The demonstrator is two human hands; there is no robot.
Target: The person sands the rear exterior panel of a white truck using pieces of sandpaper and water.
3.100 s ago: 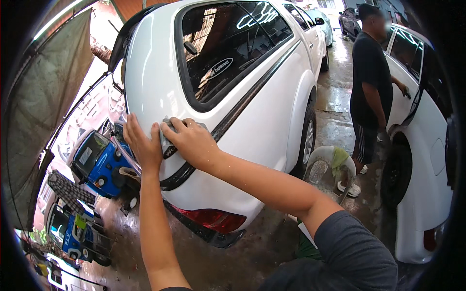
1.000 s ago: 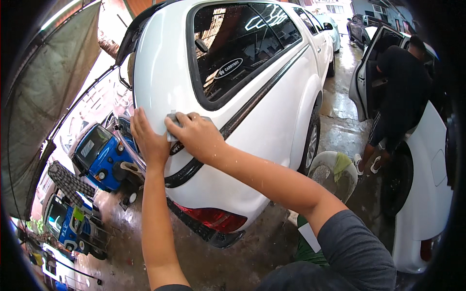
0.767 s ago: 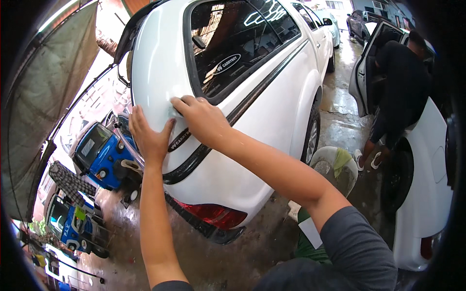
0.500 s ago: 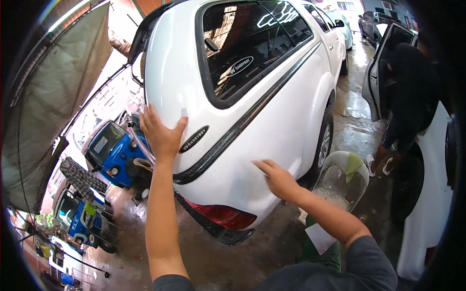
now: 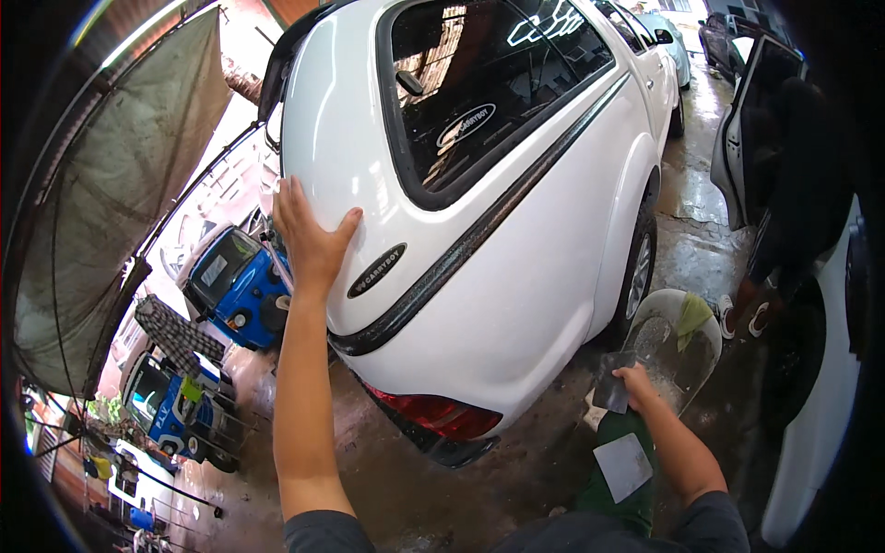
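My left hand (image 5: 311,232) rests with spread fingers on the rear corner of a white pickup (image 5: 516,276) with a canopy, beside an oval black badge (image 5: 376,271). Away from the car, at lower right, my right hand (image 5: 636,384) pinches a thin, dark grey, roughly square sheet (image 5: 611,383); its material is unclear. Below that hand, a light grey square sheet (image 5: 624,467) lies on something green (image 5: 616,427). The red tail light (image 5: 442,417) sits low on the car's corner, under a black trim strip (image 5: 442,263).
A worn, pale, rounded panel (image 5: 687,373) with a green cloth (image 5: 694,318) on it stands near the rear wheel (image 5: 638,267). A person in dark clothes (image 5: 807,184) is by an open car door (image 5: 735,147). Blue vehicles (image 5: 241,290) stand at left. The floor (image 5: 396,502) looks wet.
My right hand has left the car's side panel and moved down and right, and the dark sheet now shows in it. My left hand stays on the corner. The view has shifted slightly.
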